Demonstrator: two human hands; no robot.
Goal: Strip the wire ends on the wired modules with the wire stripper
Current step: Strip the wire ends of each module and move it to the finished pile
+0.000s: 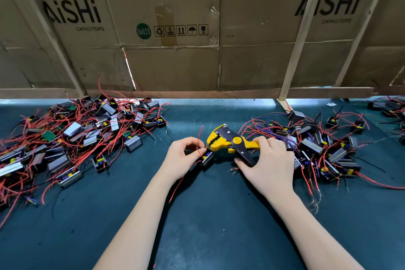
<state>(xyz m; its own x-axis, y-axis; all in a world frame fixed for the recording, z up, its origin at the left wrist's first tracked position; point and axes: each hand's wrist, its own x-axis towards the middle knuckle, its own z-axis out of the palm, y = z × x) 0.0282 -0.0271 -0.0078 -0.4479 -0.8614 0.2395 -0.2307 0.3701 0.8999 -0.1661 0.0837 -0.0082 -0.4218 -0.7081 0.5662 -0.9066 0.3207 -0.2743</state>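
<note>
Left hand (183,155): fingers pinched on a red wire (199,140) just beside the stripper's mouth, a small black module (207,158) tucked under the fingertips.
Right hand (268,160): wrapped round the yellow and black handles of the wire stripper (230,141), head pointing left toward the wire.
Wire end: at the tool's mouth; inside or only touching, cannot tell.
Left pile (72,136): modules with red wires, well apart from the hands.
Right pile (324,149): more modules, just behind the right hand.
Surface: dark mat (208,215).

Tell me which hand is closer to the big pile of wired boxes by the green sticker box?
Left. The left hand, pinching a red wire, sits just right of that pile. The right hand, holding the yellow wire stripper, is farther right, beside the other pile.
</note>
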